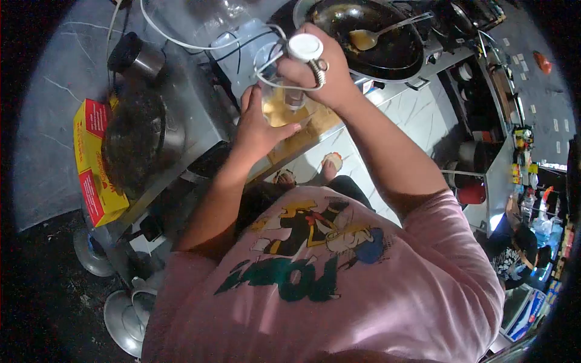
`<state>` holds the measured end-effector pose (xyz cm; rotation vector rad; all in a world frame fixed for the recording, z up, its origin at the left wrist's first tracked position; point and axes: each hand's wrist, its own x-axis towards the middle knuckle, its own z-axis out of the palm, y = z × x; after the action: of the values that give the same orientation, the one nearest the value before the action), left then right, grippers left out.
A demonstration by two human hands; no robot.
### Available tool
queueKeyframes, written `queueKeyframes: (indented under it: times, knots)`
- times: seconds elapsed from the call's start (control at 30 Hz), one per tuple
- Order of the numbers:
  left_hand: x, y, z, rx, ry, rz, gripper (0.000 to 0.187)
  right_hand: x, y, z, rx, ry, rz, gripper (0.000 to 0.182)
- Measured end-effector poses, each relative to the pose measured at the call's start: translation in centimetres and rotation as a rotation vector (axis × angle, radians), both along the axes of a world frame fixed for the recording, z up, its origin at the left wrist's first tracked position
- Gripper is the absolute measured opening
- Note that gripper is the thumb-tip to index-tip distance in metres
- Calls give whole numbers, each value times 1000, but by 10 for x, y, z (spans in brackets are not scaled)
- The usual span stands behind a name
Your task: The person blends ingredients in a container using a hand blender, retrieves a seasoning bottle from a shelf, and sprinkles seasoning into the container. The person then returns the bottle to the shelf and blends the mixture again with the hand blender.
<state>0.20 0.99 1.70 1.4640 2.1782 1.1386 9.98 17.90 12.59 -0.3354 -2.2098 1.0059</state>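
My right hand (324, 69) is wrapped round a hand blender (305, 47), which has a round white top and a cord with a coiled spring sleeve. The blender points down into a clear container (266, 91) with pale yellow contents. Against the container's side, my left hand (257, 124) is curled, its thumb towards me and its fingers partly hidden behind it. How deep the blender's lower end sits is hard to make out. White cord loops around the container and my right hand.
A large black wok (387, 54) holding a metal ladle (365, 40) is beside my right hand. To the left are a dark pot (142, 136), a metal cup (138, 57) and a yellow-red wrap box (100, 163). Metal lids (124, 323) lie lower left.
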Motion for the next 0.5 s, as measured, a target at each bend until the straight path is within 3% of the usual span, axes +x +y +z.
queueKeyframes:
  times: [0.13,0.4,0.5]
  knots:
    - [2,2,-1,-7,-15,22,120,0,-5,22,39,65,28,30]
    - [2,2,1,6,-34,19,121,0,-20,9,-211,65,15,30]
    - [5,1,7,21,-134,15,124,-1,-13,7,-158,74,6,32]
